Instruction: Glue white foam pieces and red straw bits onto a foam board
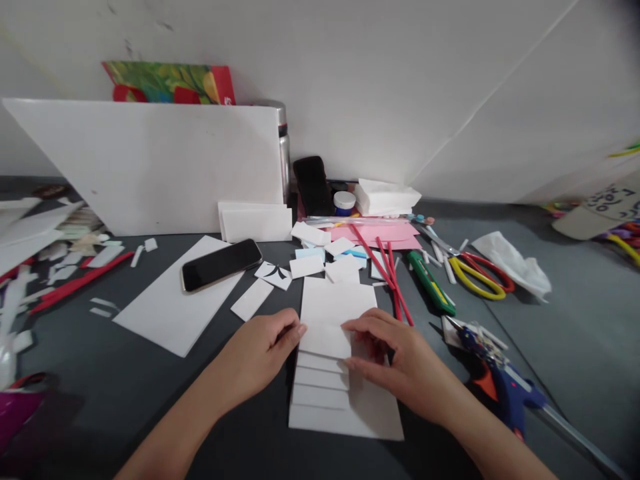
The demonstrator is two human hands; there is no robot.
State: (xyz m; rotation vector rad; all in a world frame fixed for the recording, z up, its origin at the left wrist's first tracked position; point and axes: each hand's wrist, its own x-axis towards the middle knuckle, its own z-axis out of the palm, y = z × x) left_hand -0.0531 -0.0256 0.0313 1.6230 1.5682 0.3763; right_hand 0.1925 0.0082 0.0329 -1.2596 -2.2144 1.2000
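Left hand (257,353) pinches, right hand (403,353), fingers parted, touches one flat white paper rectangle (325,341) beside three layered white paper strips (320,379).

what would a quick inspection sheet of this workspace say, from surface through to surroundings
Surface: dark grey tabletop, littered with paper scraps.
Job's things: overlapping white paper strips on a white sheet.
Clutter: smartphone, scissors, green utility knife, glue gun.
Grip: left hand curled at the topmost strip's left end, hold unclear; right hand, fingers spread, at its right end.
Cables: nothing clearly seen.
Surroundings: pale wall, upright white board, metal flask partly hidden behind it.
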